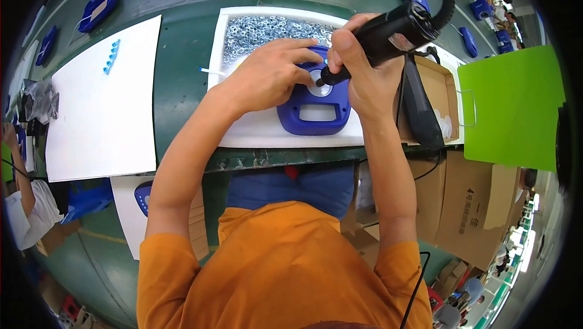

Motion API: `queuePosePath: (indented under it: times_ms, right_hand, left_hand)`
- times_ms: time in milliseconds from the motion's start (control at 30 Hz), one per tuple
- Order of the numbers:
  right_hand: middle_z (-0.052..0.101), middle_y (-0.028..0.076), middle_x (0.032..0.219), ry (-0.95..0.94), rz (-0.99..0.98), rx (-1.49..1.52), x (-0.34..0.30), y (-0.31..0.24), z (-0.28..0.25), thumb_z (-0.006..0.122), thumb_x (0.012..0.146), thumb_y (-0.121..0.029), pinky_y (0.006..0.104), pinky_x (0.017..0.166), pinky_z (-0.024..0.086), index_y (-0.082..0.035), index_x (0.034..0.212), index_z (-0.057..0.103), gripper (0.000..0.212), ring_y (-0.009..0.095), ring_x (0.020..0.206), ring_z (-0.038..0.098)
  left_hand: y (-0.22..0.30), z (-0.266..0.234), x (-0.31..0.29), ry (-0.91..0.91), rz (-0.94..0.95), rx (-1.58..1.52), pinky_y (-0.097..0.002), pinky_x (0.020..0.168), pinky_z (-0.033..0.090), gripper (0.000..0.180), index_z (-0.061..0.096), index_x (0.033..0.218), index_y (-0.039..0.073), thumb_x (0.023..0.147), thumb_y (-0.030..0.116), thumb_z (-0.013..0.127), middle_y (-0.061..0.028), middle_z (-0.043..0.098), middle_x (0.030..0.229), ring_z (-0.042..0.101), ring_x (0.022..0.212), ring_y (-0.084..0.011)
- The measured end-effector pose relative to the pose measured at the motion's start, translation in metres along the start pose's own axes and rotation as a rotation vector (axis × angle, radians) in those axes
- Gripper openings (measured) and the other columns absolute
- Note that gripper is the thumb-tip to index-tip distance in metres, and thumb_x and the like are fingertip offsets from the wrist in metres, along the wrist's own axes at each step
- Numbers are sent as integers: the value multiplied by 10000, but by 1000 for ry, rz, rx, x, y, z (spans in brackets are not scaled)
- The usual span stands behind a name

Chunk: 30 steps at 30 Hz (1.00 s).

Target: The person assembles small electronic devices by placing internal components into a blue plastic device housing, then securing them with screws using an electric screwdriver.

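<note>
Nearest you: orange shirt, both forearms reaching forward over the edge of the green worktop [182,55]. Your left hand [270,74] lies palm-down with fingers spread, pressing on the upper left of the blue plastic housing [316,110]; it clamps nothing, it only pins the part flat. The housing sits on a white foam pad [255,128], just in front of you, centre of the worktop, with a rectangular window toward you and a round metal boss above it. Your right hand [364,68] is wrapped tight around the black electric screwdriver [388,28], tip set down at the round boss. Judgement: the housing looks like a light, stiff moulded shell, smooth enough to skate on foam under driver torque, so hold it down by the thick rim beside the boss, not across the thin window frame. Beyond it, a heap of small metal washers [267,28] fills the far end of the pad. To the right, an open cardboard box [434,86]; to the left, a white sheet [103,104]. Farthest: blue bins [97,7] along the back.
</note>
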State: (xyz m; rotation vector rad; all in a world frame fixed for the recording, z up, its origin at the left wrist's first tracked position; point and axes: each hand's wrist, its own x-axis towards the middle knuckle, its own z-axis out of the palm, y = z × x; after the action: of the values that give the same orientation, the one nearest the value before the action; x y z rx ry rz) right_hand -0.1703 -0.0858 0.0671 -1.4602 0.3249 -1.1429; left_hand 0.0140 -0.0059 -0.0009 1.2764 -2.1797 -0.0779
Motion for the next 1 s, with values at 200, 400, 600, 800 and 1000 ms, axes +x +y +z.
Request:
queuePosePath:
  times_ms: [200,400,600,800,1000]
  right_hand:
    - [739,62,929,85,-49,68,7,-15,-21,884,1062,-202,279,687,554,-35,1191,705,277,123,718,680]
    - [705,101,1025,283,296,-298,36,-53,-108,691,1148,-284,409,890,622,-31,1271,598,296,214,918,722]
    - [760,130,947,28,421,-1218,37,19,-212,810,1083,-357,399,756,631,41,1213,664,443,239,867,783]
    - [800,364,1140,-40,436,-1542,19,29,-175,800,1030,-451,602,981,606,101,1188,741,578,529,1096,785]
    - [790,138,1022,248,-195,-1348,4,34,-104,798,1040,-303,481,809,642,-51,1114,785,262,379,893,793]
  left_hand:
    - [0,2,-1,15,-11,22,-485,1229,536,339,926,1049,130,801,-59,791,-40,764,1459,634,1491,-324]
    - [3,-2,-1,-21,-43,24,-496,1260,521,304,927,1061,127,859,-58,795,-55,768,1490,583,1574,-334]
    - [5,0,0,-4,-39,-6,-507,1257,523,301,924,1060,122,844,-63,825,-55,781,1469,598,1560,-332]
    - [6,3,-1,-17,-45,5,-506,1259,524,297,925,1055,127,849,-59,819,-54,785,1461,593,1565,-330]
    - [6,-1,3,-11,-37,6,-512,1242,545,268,885,1008,94,835,-84,783,-64,790,1454,611,1552,-348]
